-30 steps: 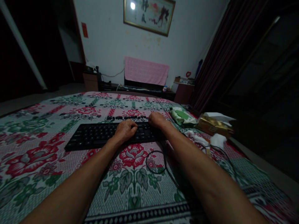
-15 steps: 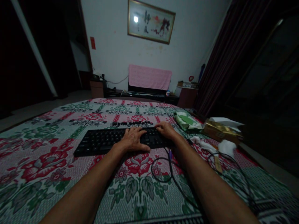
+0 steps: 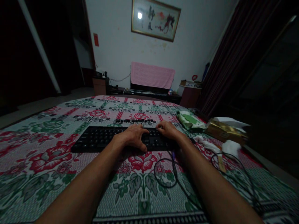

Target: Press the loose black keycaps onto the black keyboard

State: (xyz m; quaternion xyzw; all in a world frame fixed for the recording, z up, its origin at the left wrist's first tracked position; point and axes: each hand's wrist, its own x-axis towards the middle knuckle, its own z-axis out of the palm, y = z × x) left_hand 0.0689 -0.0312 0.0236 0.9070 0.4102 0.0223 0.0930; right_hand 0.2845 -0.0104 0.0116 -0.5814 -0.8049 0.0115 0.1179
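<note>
A black keyboard [image 3: 93,139] lies across the patterned cloth in front of me. My left hand [image 3: 134,137] reaches over its middle, the thumb at the near edge and the fingertips towards the far edge, gripping it across. My right hand [image 3: 167,129] is at the far edge of the right-hand part, thumb and fingertips drawn together low over the keys. Whatever is between those fingertips is too small or hidden to make out. Just beyond the keyboard stands a row of small black keycaps [image 3: 134,120]. A black cable [image 3: 155,172] with a purple plug [image 3: 173,155] loops near my right forearm.
To the right lie a green and white packet [image 3: 191,120], a gold box [image 3: 220,130] with white paper, crumpled white tissue [image 3: 231,147] and a small tan strip [image 3: 221,164]. The flowered cloth [image 3: 53,186] covers the table. A pink towel [image 3: 152,74] hangs by the far wall.
The view has shifted slightly. My left hand has rolled a little over the keyboard, its thumb drawing back left. My right hand stays at the far edge, its fingertips nearly unmoved.
</note>
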